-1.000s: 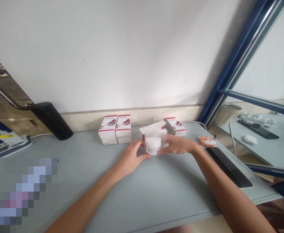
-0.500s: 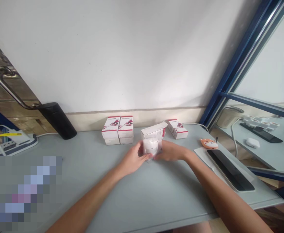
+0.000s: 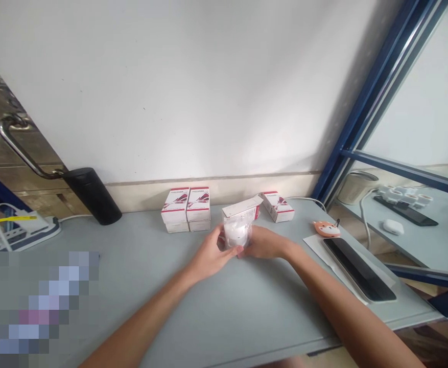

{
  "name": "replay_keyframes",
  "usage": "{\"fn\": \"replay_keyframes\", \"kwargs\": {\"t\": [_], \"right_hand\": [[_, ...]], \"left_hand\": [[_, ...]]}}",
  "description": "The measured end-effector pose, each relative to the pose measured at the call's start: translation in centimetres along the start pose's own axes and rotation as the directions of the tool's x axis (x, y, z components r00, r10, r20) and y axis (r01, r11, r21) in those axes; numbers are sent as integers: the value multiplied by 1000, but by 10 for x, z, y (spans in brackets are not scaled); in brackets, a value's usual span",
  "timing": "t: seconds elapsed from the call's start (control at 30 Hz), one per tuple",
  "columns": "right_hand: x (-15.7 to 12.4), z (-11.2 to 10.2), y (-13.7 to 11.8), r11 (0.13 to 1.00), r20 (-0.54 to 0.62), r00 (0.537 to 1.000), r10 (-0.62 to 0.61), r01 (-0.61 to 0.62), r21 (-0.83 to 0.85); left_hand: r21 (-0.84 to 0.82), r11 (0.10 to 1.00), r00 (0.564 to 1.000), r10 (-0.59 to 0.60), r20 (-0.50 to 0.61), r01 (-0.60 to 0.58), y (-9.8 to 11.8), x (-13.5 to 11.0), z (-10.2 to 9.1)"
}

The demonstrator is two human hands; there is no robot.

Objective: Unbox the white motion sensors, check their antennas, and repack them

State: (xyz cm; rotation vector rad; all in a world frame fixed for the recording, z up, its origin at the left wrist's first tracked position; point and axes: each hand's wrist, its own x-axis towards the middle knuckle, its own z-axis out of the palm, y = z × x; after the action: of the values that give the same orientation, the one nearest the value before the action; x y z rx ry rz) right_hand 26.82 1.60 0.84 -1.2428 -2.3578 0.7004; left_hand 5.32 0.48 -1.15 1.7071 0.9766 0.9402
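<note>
Both my hands hold a small white round device (image 3: 236, 232) wrapped in a clear plastic bag, just above the grey table (image 3: 224, 306). My left hand (image 3: 212, 254) grips its left and lower side with thumb and fingers. My right hand (image 3: 264, 242) closes on its right side. Right behind the device lies an opened white and red box (image 3: 242, 208) with its flap up.
Stacked white and red boxes (image 3: 187, 208) stand by the wall, another box (image 3: 278, 206) to the right. A fox-shaped item (image 3: 326, 228) and a black phone (image 3: 357, 268) on paper lie at right. A black cylinder (image 3: 91, 195) and power strip (image 3: 24, 232) sit left.
The bagged device has been drawn away from the opened box toward me and lowered slightly, both hands staying on it. The camera view shifted a little.
</note>
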Motion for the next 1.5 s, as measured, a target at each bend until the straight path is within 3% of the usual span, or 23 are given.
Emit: {"fn": "replay_keyframes", "kwargs": {"t": [0.1,0.2,0.33,0.43,0.57,0.73,0.83,0.97,1.17,1.4,1.5], "right_hand": [[1,0,2,993,88,996,-7,-4,114],[3,-6,3,989,73,997,20,-30,147],[2,-19,2,963,-46,999,13,0,271],[2,-26,2,923,-157,987,22,40,383],[3,-29,3,848,-292,948,123,52,527],[2,-28,-2,699,-269,957,107,119,705],[0,-21,-8,627,-196,975,106,87,774],[5,-4,-17,612,-93,988,121,-1,791],[12,6,-20,537,-212,967,141,105,837],[12,-1,-9,436,-202,953,226,87,896],[12,-5,-5,428,-230,940,253,105,898]], "left_hand": [[-18,999,999,-42,-19,42,-2,4,-3],[-217,972,990,-106,-87,85,1,9,-9],[-432,897,968,-183,-173,92,9,14,-18],[-607,792,965,-204,-164,64,13,15,-21],[-740,670,963,-234,-130,62,14,15,-19],[-797,600,954,-273,-123,69,19,14,-19],[-778,627,965,-230,-129,46,20,13,-20],[-736,677,975,-180,-131,26,15,13,-20],[-635,772,979,-132,-153,5,14,13,-17],[-358,928,961,-2,-277,-102,14,12,-21],[-76,982,933,137,-331,-172,7,13,-26]]}}
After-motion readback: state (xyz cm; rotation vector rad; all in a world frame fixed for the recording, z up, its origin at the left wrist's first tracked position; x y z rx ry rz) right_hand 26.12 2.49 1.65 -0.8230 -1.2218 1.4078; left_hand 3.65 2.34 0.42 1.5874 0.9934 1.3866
